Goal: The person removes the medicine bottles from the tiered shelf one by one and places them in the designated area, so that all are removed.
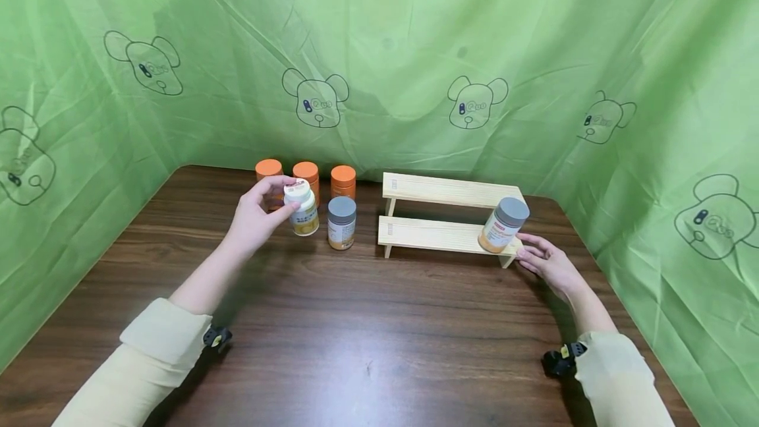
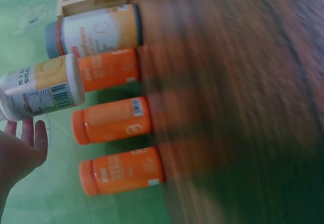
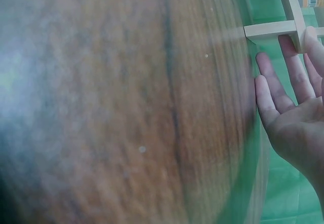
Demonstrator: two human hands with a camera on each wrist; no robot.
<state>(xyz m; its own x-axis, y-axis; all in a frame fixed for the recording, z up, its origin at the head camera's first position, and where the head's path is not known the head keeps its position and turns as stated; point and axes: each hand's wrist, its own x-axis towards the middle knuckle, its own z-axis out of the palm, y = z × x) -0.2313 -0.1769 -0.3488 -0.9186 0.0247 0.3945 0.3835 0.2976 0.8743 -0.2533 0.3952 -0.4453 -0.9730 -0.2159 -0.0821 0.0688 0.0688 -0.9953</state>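
My left hand (image 1: pixel 253 215) grips a white bottle (image 1: pixel 305 218) with a gold-and-white label by its cap end, thumb and fingers on either side. In the left wrist view the bottle (image 2: pixel 43 89) is raised off the table and tilted. At the right, my right hand (image 1: pixel 556 270) pinches the end of the lower step of a two-step wooden shelf (image 1: pixel 433 234); the right wrist view has fingers (image 3: pixel 297 77) around that board end. A grey-lidded jar (image 1: pixel 501 229) sits at the right of the lower step, close to this hand.
Another grey-lidded jar (image 1: pixel 342 229) stands on the dark wooden table (image 1: pixel 356 308), between bottle and shelf. Behind are three orange jars, the right one (image 1: pixel 343 180) partly hidden by the grey-lidded jar. A green printed cloth (image 1: pixel 391 51) encloses the back and sides.
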